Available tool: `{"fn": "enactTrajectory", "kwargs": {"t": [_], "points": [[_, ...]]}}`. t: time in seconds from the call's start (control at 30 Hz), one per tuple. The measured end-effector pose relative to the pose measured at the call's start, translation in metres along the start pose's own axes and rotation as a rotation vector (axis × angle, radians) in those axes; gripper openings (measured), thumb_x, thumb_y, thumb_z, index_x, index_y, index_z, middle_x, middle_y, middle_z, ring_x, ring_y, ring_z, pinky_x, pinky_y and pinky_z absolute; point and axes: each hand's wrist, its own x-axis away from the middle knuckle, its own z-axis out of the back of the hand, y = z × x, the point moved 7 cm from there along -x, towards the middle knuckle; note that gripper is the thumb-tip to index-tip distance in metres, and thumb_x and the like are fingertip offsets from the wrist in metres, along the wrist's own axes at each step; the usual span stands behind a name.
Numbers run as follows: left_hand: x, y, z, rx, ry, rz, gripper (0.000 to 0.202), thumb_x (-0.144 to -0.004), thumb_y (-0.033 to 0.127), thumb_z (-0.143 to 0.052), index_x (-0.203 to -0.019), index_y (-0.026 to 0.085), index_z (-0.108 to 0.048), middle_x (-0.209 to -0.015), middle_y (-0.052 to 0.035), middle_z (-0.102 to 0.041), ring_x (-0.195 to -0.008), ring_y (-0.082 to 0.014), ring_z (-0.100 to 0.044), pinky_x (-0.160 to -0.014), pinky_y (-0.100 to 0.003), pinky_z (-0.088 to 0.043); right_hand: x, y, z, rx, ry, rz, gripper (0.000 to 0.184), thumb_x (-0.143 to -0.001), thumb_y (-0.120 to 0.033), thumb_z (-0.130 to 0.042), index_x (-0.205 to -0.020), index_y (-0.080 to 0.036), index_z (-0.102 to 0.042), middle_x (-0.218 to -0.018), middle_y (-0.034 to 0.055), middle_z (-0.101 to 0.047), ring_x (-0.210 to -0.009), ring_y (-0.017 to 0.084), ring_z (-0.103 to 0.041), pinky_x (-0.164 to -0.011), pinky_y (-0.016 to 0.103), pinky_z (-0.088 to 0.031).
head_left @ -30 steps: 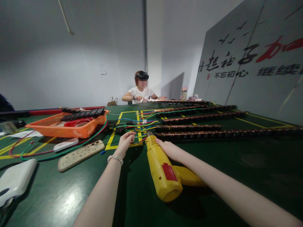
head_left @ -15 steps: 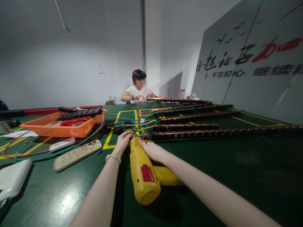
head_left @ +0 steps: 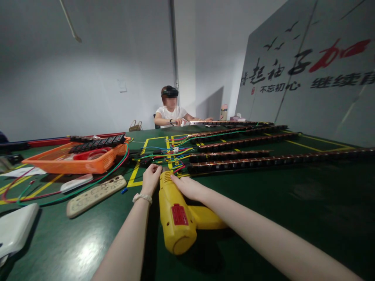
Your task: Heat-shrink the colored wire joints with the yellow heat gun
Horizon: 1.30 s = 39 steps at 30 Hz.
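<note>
A yellow heat gun (head_left: 175, 212) lies on the green table, its nozzle pointing away from me and its handle off to the right. Left of the nozzle is my left hand (head_left: 152, 177), fingers curled together in a pinch; what they hold is too small to make out. My right hand (head_left: 189, 186) lies along the right side of the gun's front, thumb close to its body, with the fingers mostly hidden behind the gun. Just beyond both hands, coloured wires (head_left: 179, 168) run out from the ends of long dark strips with copper edges (head_left: 234, 165).
An orange basket (head_left: 67, 166) with black parts stands at the left. Nearer lie a beige power strip (head_left: 96, 196), a white box (head_left: 17, 228) and a small blue piece (head_left: 124, 191). Across the table sits a person in a white shirt (head_left: 172, 114), working at another strip.
The view has shifted slightly. Both hands stay beside the heat gun's front end, with my left fingers a little lower and closer together. The person opposite has moved their hands slightly.
</note>
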Motion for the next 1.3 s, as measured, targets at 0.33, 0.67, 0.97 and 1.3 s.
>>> {"fn": "enactTrajectory", "kwargs": {"t": [0.33,0.67,0.97,1.3], "points": [[0.006,0.004,-0.011,-0.324,-0.136,-0.045,0.045,-0.078,0.053,-0.047,-0.048,0.02,-0.054,-0.051,-0.0022,-0.054,-0.054,-0.0164,-0.046,-0.054,-0.026,-0.026,0.016,0.027,0.028,0.007,0.033,-0.059,0.079,-0.089,-0.069,-0.018,-0.087,-0.009,-0.069,-0.085,0.0169,-0.069,-0.082,0.027,-0.063,-0.073,0.032,-0.046],[0.008,0.017,-0.009,-0.113,-0.12,-0.084,0.041,-0.075,0.049,-0.047,-0.051,0.017,-0.057,-0.051,0.0001,-0.051,-0.057,-0.0147,-0.047,-0.057,-0.026,-0.031,0.025,0.05,0.042,0.044,0.058,-0.124,0.071,-0.093,-0.061,-0.018,-0.089,-0.01,-0.067,-0.088,0.0162,-0.068,-0.081,0.025,-0.062,-0.071,0.03,-0.044],[0.009,0.018,-0.01,-0.006,-0.123,-0.06,0.039,-0.075,0.048,-0.049,-0.054,0.017,-0.056,-0.048,0.0031,-0.043,-0.051,-0.0111,-0.037,-0.052,-0.025,-0.026,0.026,0.037,0.037,0.091,0.077,-0.117,0.07,-0.093,-0.061,-0.018,-0.094,-0.012,-0.067,-0.097,0.0163,-0.068,-0.09,0.025,-0.062,-0.076,0.03,-0.043],[0.004,0.006,-0.013,0.028,-0.146,-0.034,0.038,-0.072,0.05,-0.051,-0.051,0.018,-0.043,-0.049,0.0054,-0.034,-0.049,-0.0089,-0.031,-0.048,-0.023,-0.023,0.01,-0.002,0.012,0.11,0.042,-0.014,0.068,-0.095,-0.057,-0.019,-0.099,-0.011,-0.069,-0.101,0.0158,-0.069,-0.093,0.025,-0.063,-0.077,0.03,-0.044]]}}
